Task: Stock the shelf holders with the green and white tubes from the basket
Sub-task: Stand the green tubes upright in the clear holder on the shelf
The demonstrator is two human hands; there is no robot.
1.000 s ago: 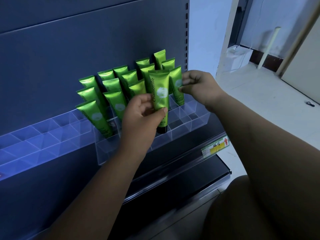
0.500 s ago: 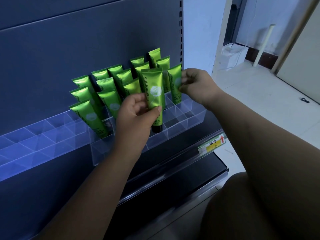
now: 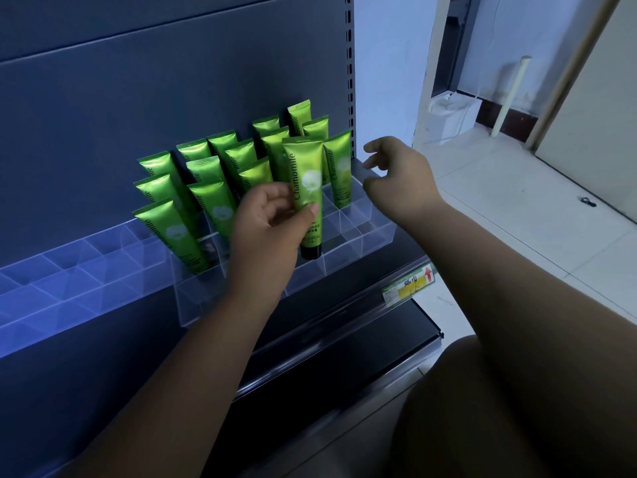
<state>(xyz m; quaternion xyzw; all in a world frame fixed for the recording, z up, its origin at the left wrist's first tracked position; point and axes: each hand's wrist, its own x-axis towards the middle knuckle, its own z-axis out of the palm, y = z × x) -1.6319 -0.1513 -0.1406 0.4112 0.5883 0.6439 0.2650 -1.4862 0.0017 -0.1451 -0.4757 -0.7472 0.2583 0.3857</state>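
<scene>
Several green tubes with white flower marks stand cap-down in a clear tiered holder on a dark shelf. My left hand pinches one upright green "Chamomile" tube between thumb and fingers; its black cap sits low in a front compartment. To the right of the tubes hovers my right hand, fingers loosely curled and holding nothing, close to the rightmost tube but apart from it. The basket is out of view.
A second clear holder stretches left along the shelf with nothing in its compartments. A yellow price tag is clipped to the shelf's front rail. Right of the shelf lies white tiled floor and a doorway.
My right hand has let go of the rightmost tube and drawn back to the right. My left hand still holds the same tube upright at the holder.
</scene>
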